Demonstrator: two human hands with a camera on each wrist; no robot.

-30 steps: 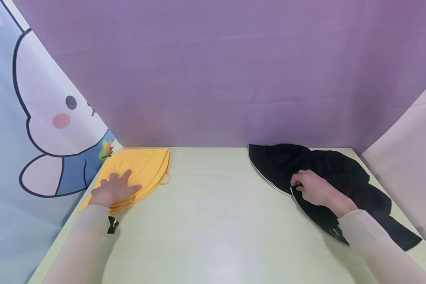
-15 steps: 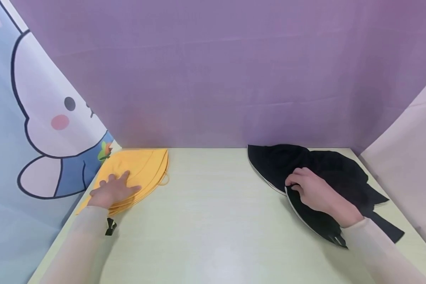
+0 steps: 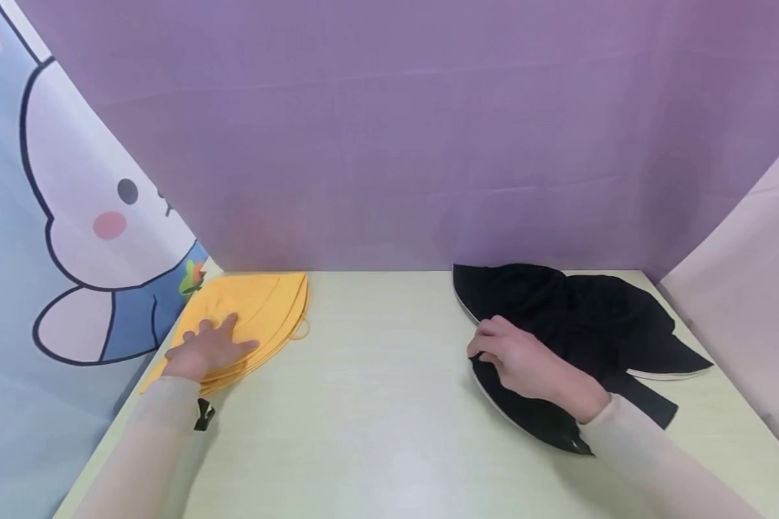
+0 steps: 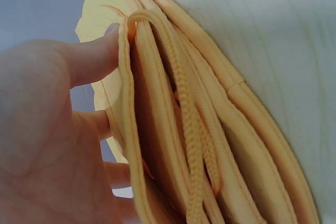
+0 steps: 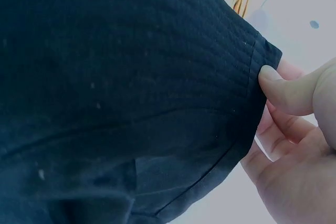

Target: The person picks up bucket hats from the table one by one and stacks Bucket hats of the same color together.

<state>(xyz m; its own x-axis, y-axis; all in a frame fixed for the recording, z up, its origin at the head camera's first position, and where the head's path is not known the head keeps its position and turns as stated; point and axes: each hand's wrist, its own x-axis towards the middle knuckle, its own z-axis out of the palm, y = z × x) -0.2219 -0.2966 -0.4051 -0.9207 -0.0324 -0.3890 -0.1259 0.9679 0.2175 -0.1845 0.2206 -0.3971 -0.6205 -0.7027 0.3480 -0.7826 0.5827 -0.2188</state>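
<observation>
Folded yellow hats lie stacked at the back left. On top of them rests my left hand, its fingers spread. The left wrist view shows the layered brims with a braided cord looped between them. At the right, my right hand pinches the brim edge of a folded black hat between thumb and fingers. Rows of stitching run along that brim in the right wrist view. Behind it lies another folded black hat, partly overlapped by the held one.
The pale table stretches between the two groups of hats. A purple cloth hangs along its back edge. Printed cloth with a cartoon rabbit stands at the left, and a pale pink cloth at the right.
My right hand has moved left, drawing the pinched black hat with it and uncovering more of the black hat at the right. My left hand has stayed on the yellow hats.
</observation>
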